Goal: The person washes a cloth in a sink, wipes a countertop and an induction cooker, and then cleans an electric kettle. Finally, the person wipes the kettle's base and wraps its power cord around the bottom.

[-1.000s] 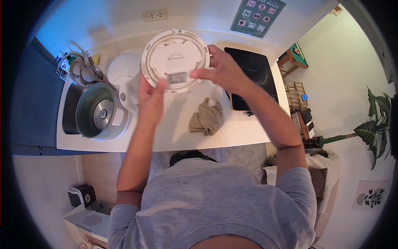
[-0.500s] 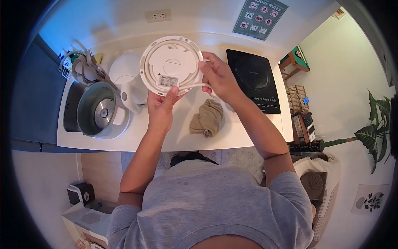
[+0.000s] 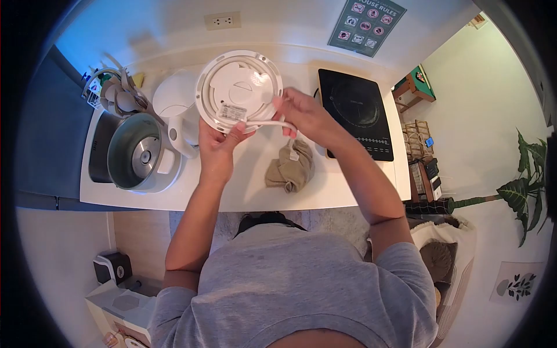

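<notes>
Held up over the counter is a round white kettle base (image 3: 241,93), its underside with a printed label turned toward me. My left hand (image 3: 220,145) grips the lower edge, thumb near the label. A white power cord (image 3: 268,123) leaves the base there and runs to my right hand (image 3: 304,116), whose fingers are closed on it beside the base's right edge. The cord's end with its plug (image 3: 293,153) dangles below that hand, over a crumpled tan cloth (image 3: 290,171). Left of the base stands a white kettle (image 3: 176,107) with its handle toward me.
A black induction cooktop (image 3: 354,110) lies on the right of the counter (image 3: 232,194). At left are a grey-lined pot (image 3: 133,151), a sink (image 3: 100,142) and a rack of utensils (image 3: 120,95). A wall outlet (image 3: 223,21) sits behind the counter.
The base has tilted slightly in my left hand. My right hand has shifted a little down and right, drawing the cord outward, and the plug now hangs over the cloth.
</notes>
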{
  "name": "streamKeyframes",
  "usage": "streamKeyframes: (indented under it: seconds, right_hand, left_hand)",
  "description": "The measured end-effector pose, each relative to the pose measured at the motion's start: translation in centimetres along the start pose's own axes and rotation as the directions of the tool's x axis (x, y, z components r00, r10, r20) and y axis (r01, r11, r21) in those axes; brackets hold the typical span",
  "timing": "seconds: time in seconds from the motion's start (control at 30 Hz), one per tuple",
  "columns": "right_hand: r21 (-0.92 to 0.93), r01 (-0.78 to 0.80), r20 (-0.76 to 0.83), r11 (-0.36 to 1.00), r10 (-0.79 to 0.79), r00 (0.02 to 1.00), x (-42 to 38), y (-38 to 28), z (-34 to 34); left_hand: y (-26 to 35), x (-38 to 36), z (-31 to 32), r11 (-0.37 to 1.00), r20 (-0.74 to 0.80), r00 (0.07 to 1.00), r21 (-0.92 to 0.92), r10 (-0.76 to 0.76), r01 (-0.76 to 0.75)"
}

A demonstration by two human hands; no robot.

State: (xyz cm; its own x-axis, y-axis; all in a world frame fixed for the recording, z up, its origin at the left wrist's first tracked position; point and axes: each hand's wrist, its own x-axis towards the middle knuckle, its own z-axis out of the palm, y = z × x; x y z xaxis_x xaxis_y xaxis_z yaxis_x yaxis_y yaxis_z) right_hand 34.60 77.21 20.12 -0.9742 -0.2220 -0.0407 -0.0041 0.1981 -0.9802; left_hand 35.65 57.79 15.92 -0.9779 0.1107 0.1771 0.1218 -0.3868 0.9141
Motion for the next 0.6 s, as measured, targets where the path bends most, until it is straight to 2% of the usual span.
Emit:
streamKeyframes:
  seconds: [0.03, 0.1, 0.13, 0.23, 0.3, 0.33, 0.4, 0.43, 0.5, 0.53, 0.6]
  right_hand:
    - [0.0, 0.002, 0.006, 1.0, -0.002, 1.0, -0.3, -0.1, -0.6]
    - [-0.243, -0.088, 0.278, 0.966, 0.156, 0.948, -0.7, -0.3, -1.7]
    - [-0.245, -0.087, 0.284, 0.966, 0.157, 0.946, -0.9, -0.1, -1.9]
    - [-0.27, -0.027, 0.24, 0.963, 0.095, 0.966, -1.5, 0.4, -1.8]
    - [-0.298, -0.034, 0.135, 0.954, 0.077, 0.988, -1.7, 0.4, -1.5]
    - [-0.299, -0.033, 0.138, 0.954, 0.077, 0.987, -1.7, 0.1, -1.3]
    - [-0.361, 0.063, -0.01, 0.93, -0.072, 0.997, -1.7, -1.3, -0.9]
    - [-0.361, 0.062, -0.011, 0.931, -0.071, 0.997, -1.7, -1.6, -1.0]
    - [-0.463, 0.146, -0.104, 0.874, -0.217, 0.971, -1.2, -1.9, -1.2]
    - [-0.463, 0.146, -0.103, 0.874, -0.217, 0.971, -1.1, -1.9, -1.7]
    - [-0.579, 0.113, -0.086, 0.807, -0.198, 0.976, -0.7, -2.0, -2.8]
  left_hand:
    - [0.3, 0.2, -0.4, 1.0, -0.006, 1.0, 0.013, 0.005, -0.004]
    - [1.0, 0.5, -1.1, 1.0, -0.016, 1.0, 0.021, 0.02, -0.02]
    - [1.3, 0.6, -1.4, 0.999, -0.021, 0.999, 0.028, 0.029, -0.028]
    - [1.9, 1.0, -2.4, 0.999, -0.031, 0.999, -0.043, -0.015, 0.013]
    - [1.8, 1.1, -2.4, 1.0, -0.025, 1.0, -0.012, -0.006, 0.006]
    - [1.7, 1.1, -2.3, 1.0, -0.014, 1.0, 0.017, -0.004, 0.004]
    - [1.5, 0.7, -1.4, 0.999, 0.004, 1.0, 0.045, 0.01, -0.01]
    - [1.4, 0.5, -1.1, 0.997, 0.026, 0.999, 0.072, 0.022, -0.024]
    - [1.5, 0.4, -1.1, 0.996, 0.048, 0.999, 0.089, 0.022, -0.026]
    - [1.6, 0.3, -1.1, 0.994, 0.069, 0.997, 0.106, 0.021, -0.028]
    - [2.0, 0.4, -1.2, 0.993, 0.075, 0.997, 0.119, 0.017, -0.026]
